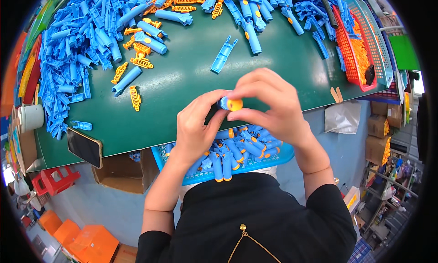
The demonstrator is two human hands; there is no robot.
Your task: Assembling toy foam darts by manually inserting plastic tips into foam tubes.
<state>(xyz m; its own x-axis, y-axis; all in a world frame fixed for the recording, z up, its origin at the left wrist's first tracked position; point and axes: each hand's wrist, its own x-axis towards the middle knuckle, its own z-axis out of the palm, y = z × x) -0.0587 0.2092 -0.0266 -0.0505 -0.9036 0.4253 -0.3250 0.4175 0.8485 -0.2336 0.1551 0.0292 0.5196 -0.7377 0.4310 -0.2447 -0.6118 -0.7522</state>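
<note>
Over the table's front edge, my left hand (196,121) is closed around a blue plastic tube part (222,102), most of it hidden by the fingers. A round yellow-orange cap (235,104) sits at the tube's end facing right. My right hand (269,105) has its thumb and fingertips closed around that cap; the fingers are slightly blurred. Just below both hands, a light-blue basket (159,160) on my lap holds many blue tubes with orange ends (228,162). Farther up the table lies a single blue half-shell (224,55).
Blue shells (91,34) heap up at the left, with orange toothed inserts (135,98) beside them. A red basket (341,48) of small orange parts stands at the right. A phone (85,147) rests at the front left edge. Underneath is a cardboard box (121,174).
</note>
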